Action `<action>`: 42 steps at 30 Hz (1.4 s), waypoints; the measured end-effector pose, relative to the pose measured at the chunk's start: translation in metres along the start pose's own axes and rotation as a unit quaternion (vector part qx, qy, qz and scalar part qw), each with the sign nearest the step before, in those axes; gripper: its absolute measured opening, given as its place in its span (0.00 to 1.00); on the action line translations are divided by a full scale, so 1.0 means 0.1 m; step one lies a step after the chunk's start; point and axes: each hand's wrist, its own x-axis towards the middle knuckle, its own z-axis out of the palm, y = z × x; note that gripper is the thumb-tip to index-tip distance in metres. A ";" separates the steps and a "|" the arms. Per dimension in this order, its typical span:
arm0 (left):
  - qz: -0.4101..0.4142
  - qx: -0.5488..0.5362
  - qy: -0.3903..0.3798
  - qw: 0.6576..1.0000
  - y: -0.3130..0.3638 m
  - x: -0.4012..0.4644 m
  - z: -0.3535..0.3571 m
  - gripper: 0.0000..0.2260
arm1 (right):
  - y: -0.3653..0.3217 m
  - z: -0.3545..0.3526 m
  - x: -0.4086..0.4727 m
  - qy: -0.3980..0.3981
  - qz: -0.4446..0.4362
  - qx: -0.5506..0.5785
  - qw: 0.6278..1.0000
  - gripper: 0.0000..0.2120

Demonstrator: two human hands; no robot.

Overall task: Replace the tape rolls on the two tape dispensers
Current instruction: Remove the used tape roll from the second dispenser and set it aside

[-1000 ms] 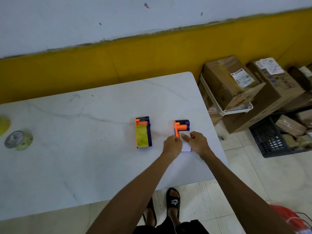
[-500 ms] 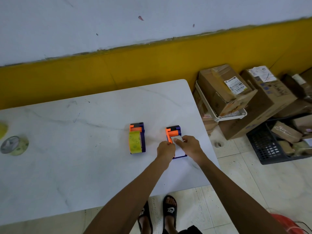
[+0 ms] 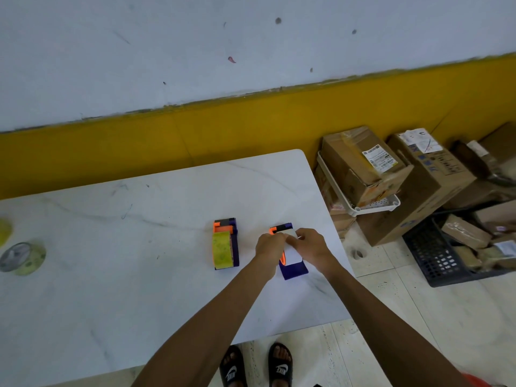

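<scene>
Right-hand tape dispenser [image 3: 293, 268], blue with orange parts, standing near the right edge of the white table [image 3: 111, 275] and carrying a white tape roll [image 3: 291, 254]. The left hand [image 3: 269, 247] and the right hand [image 3: 310, 245] meet over the roll's far end, fingers curled and pinched at the white tape beside the orange cutter end; how firmly each grips cannot be told. Just to the left, apart from the hands, stands a second dispenser [image 3: 236, 244] loaded with a yellow-green roll [image 3: 222, 250]. A loose tape roll [image 3: 22, 258] lies at the table's far left edge. Cardboard boxes [image 3: 360, 163] are stacked on the floor to the right.
</scene>
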 end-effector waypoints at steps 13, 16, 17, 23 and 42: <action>0.016 0.035 -0.025 0.999 -0.10 0.08 -0.03 0.02 | 0.26 -0.40 -0.11 0.007 0.066 0.123 0.990 0.13; 0.019 0.050 -0.026 0.998 -0.12 0.08 -0.03 0.04 | 0.36 -0.52 -0.11 0.017 0.080 0.126 0.989 0.15; 0.023 0.055 -0.022 0.998 -0.12 0.08 -0.02 0.04 | 0.38 -0.55 -0.11 0.018 0.082 0.127 0.988 0.16; 0.034 0.077 -0.022 0.996 -0.24 0.02 -0.03 0.03 | 0.36 -0.63 -0.09 0.023 0.072 0.150 0.986 0.15; 0.156 -0.117 0.177 0.965 -0.17 -0.52 -1.83 0.06 | -1.69 0.62 -0.41 -0.199 -0.168 0.148 0.954 0.15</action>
